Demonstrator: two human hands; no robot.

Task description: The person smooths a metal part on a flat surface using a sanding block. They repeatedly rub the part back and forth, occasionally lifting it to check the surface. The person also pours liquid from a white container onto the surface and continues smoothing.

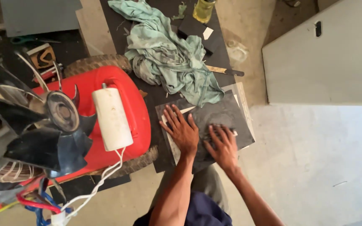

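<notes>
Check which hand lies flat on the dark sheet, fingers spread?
The left hand, palm down, fingers spread on the dark sheet. The right hand has its fingers curled, pressing beside it.

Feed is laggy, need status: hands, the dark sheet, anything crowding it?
Left hand flat on dark sheet, fingers spread. Right hand pressing sheet near its middle. Green rag overlaps sheet's top edge; red motor housing close on the left.

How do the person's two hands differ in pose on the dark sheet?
The left hand lies flat with fingers spread, partly on a pale strip beside the dark sheet. The right hand sits nearer the sheet's middle, fingers closer together and pressing on a scuffed grey patch. Both are bare, palm down, and hold nothing.
</notes>
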